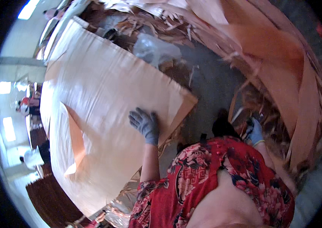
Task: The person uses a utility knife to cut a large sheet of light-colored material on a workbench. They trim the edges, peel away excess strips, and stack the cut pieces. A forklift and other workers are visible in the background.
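Observation:
My left hand (144, 123), in a grey glove, lies flat with fingers spread on the top sheet of a stack of pale wood veneer sheets (104, 95), near its right corner. One sheet in the stack has a tear with a curled flap (75, 136). My right hand (254, 132), in a blue-grey glove, is low at the right among thin veneer strips (244, 110); blur hides whether it grips any. My red flowered top fills the bottom of the view.
A long heap of curved veneer sheets (282, 68) runs down the right side. Broken scraps (149, 22) and a clear plastic bag (151, 49) lie beyond the stack on the grey concrete floor (210, 83). Other people (27, 104) stand far left.

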